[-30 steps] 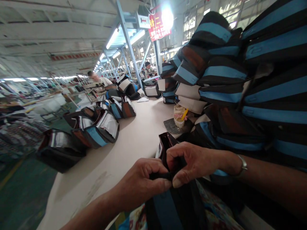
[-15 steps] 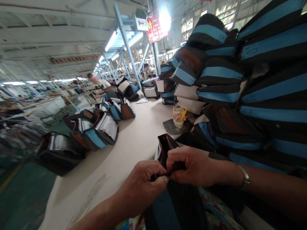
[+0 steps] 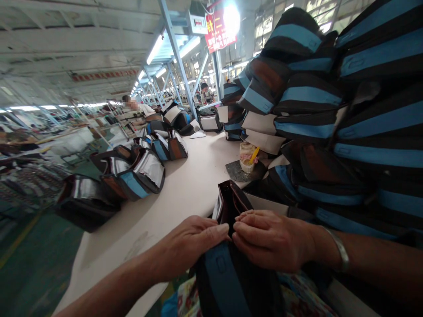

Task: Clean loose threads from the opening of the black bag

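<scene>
left hand [image 3: 190, 246], right hand [image 3: 272, 240] flattened onto bag [image 3: 224, 281]

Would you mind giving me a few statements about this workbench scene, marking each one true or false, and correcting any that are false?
1. The left hand and right hand are both at the top edge of a black bag with a blue band. True.
2. A metal bangle circles the right wrist. True.
3. The small pot with a yellow stick sits on the floor. False: it stands on a dark mat on the cream table.
4. The tall stack of black-and-blue bags rises to the person's left. False: it rises to their right.
</scene>
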`<act>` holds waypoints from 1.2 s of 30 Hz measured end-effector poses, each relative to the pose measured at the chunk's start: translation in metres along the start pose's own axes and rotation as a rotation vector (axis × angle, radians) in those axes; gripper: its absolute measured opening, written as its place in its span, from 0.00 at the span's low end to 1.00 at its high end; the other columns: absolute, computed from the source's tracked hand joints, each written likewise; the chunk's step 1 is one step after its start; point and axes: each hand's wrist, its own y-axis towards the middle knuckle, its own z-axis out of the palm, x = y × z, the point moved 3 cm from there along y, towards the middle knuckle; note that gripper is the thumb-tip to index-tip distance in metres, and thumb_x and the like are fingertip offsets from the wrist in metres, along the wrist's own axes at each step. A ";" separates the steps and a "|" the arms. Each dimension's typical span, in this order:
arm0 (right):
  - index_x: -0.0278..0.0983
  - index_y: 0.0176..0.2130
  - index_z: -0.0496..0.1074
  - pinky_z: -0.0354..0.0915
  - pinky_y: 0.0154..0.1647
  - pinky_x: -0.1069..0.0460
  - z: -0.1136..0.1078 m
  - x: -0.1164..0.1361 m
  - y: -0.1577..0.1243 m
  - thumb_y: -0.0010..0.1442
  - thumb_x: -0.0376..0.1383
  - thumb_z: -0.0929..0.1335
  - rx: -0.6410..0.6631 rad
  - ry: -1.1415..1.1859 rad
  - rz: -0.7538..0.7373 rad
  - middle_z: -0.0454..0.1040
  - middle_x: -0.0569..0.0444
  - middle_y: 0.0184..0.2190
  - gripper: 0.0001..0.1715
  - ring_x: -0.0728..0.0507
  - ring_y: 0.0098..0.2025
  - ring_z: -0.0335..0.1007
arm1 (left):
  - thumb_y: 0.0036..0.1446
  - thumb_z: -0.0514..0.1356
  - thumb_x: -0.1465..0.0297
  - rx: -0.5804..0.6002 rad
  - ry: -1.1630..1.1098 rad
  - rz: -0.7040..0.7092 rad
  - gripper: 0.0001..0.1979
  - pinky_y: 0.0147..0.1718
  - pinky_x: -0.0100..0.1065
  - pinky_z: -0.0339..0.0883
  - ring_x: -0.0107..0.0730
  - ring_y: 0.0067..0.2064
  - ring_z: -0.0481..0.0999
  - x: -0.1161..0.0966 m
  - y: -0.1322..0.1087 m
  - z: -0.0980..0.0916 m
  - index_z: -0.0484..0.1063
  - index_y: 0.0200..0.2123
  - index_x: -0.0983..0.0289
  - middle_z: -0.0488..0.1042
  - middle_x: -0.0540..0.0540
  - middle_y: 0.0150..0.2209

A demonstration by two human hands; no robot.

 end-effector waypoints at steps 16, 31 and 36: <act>0.32 0.37 0.74 0.62 0.41 0.54 -0.004 -0.026 0.009 0.71 0.38 0.62 0.291 0.872 0.442 0.71 0.53 0.31 0.16 0.49 0.36 0.65 | 0.64 0.57 0.68 -0.228 0.479 0.271 0.12 0.36 0.34 0.56 0.28 0.30 0.67 0.003 0.000 0.025 0.71 0.28 0.65 0.72 0.49 0.28; 0.33 0.30 0.64 0.48 0.25 0.57 0.003 -0.032 0.000 0.69 0.49 0.63 0.449 1.259 0.758 0.52 0.62 0.25 0.24 0.54 0.26 0.47 | 0.65 0.59 0.64 0.225 0.184 0.230 0.13 0.43 0.29 0.65 0.31 0.41 0.73 -0.008 0.012 -0.017 0.74 0.31 0.65 0.74 0.55 0.41; 0.33 0.27 0.63 0.47 0.23 0.57 0.010 -0.030 0.012 0.66 0.39 0.66 0.473 1.102 0.648 0.53 0.64 0.20 0.18 0.55 0.23 0.47 | 0.64 0.59 0.69 0.128 0.363 0.330 0.11 0.38 0.29 0.64 0.30 0.37 0.68 -0.009 0.011 -0.005 0.69 0.27 0.65 0.69 0.52 0.35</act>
